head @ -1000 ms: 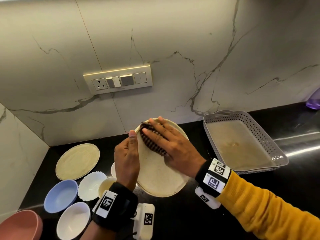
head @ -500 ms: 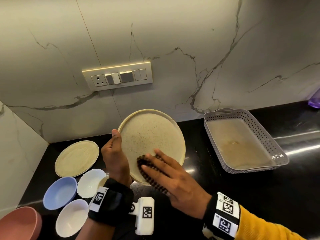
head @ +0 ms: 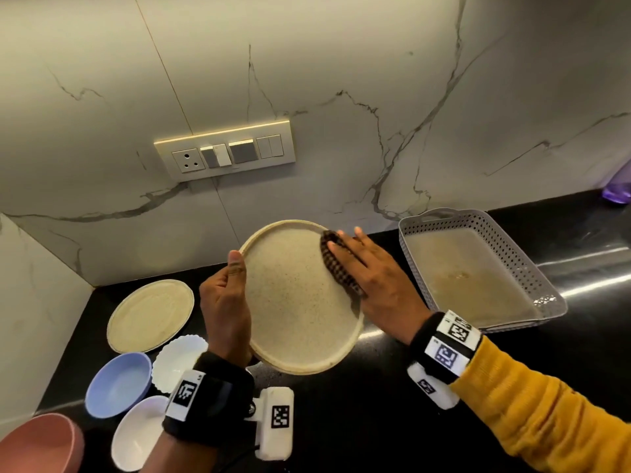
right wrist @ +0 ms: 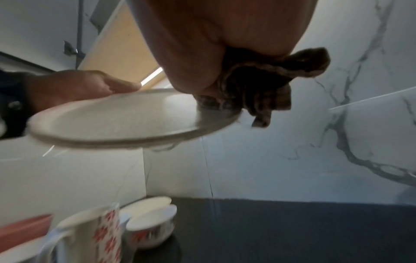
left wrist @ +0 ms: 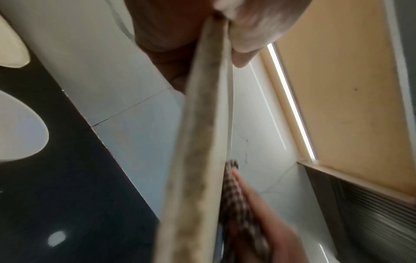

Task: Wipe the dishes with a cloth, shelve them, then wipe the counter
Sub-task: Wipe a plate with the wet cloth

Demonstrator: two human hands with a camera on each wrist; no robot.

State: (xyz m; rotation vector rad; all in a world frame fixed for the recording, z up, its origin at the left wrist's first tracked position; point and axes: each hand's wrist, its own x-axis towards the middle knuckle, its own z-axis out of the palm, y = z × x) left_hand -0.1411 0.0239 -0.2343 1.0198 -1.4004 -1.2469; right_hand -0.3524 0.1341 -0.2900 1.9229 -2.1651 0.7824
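Nearest in the head view, at the counter's (head: 358,421) front left corner, sits a pink bowl (head: 37,442), with a white bowl (head: 136,435) beside it and a blue bowl (head: 117,384) just behind. A scalloped white dish (head: 177,356) lies next to the blue bowl, partly hidden by the left wrist.

The left hand (head: 223,308) grips the speckled plate (head: 293,302) by its left rim, thumb on the upper face and fingers curled underneath; the left wrist view shows the rim edge-on between thumb and fingers. The plate is held tilted above the counter, touching nothing else.

The right hand (head: 375,281) lies flat on the plate's right side, fingers straight, pressing a dark checked cloth (head: 338,264) against the upper right of the face. In the right wrist view the cloth (right wrist: 258,83) bunches under the palm and hangs over the plate's (right wrist: 117,121) edge. A yellow sleeve (head: 546,411) covers the right forearm.

Behind the small bowls, a 2nd beige plate (head: 150,315) lies flat near the wall corner. To the right of the held plate stands a grey perforated tray (head: 546,295) with a beige floor. The right wrist view also shows 2 red-patterned cups (right wrist: 101,236) on the counter, blurred.

On the marble wall is a switch panel (head: 225,153).
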